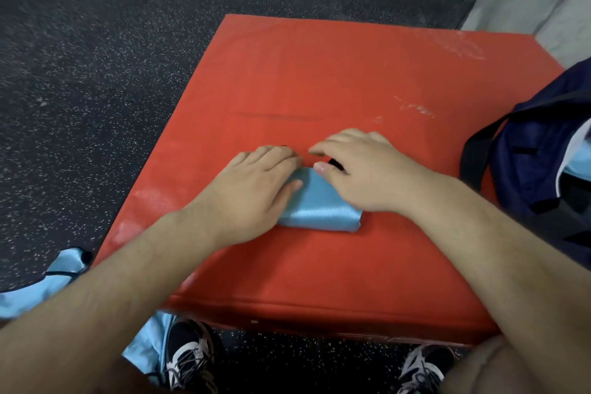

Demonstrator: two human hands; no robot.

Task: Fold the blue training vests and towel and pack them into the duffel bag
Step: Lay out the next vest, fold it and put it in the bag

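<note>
Duffel bag [524, 166] open, blue fabric [579, 159] inside

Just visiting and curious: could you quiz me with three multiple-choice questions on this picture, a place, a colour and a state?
1. Where is the dark blue bag? A) at the mat's right edge B) on the floor at left C) in the mat's middle
2. What colour is the mat? A) green B) red C) yellow
3. The light blue vest under the left hand and right hand is: A) spread flat B) hanging up C) folded small
Answers: 1 A, it sits at the mat's right side; 2 B, its top is red; 3 C, a compact bundle.
</note>
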